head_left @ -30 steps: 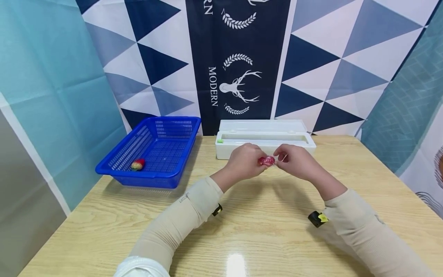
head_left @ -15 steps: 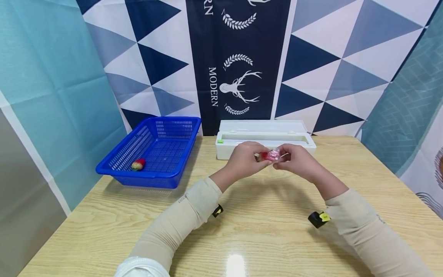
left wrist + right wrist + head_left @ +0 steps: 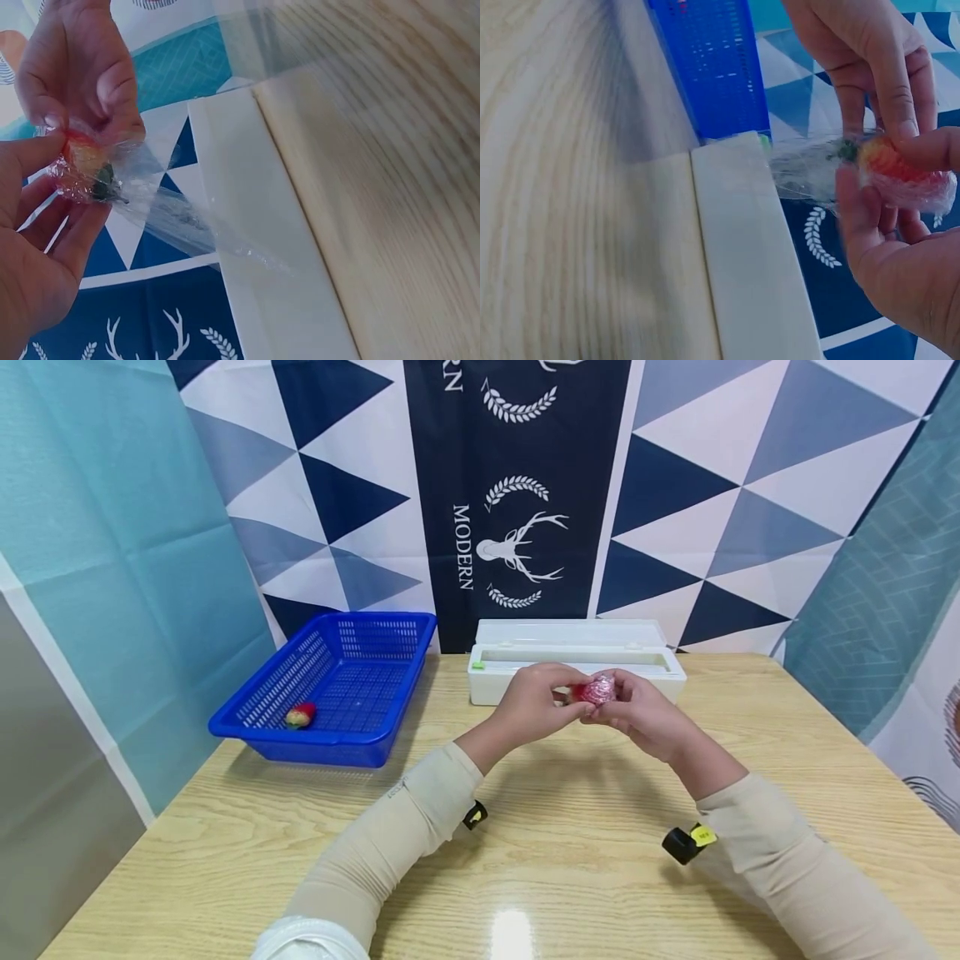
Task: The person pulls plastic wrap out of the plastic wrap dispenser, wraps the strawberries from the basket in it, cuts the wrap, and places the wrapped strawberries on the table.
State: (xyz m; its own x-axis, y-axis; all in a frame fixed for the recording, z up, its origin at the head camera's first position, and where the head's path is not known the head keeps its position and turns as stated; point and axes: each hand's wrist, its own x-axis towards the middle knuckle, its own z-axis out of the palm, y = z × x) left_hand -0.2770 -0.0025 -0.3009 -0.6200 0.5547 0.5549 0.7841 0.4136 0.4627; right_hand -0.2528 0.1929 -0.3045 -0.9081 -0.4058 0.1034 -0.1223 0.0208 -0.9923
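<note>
From far off I see, on the left, a blue basket (image 3: 300, 737) with another strawberry (image 3: 301, 716) inside. Next is the left hand (image 3: 534, 700), its fingers and thumb pinching the wrapped strawberry (image 3: 598, 690) near the leafy end. The berry is up in the air between both hands, in front of the open white box (image 3: 491, 687). Loose clear wrap (image 3: 176, 221) sticks out past its leaves. Last comes the right hand (image 3: 647, 713). A second ago its fingertips only reached the edge; now they curl round the red end. I think that makes the wrap snug there, but the leafy end looks unfinished.
</note>
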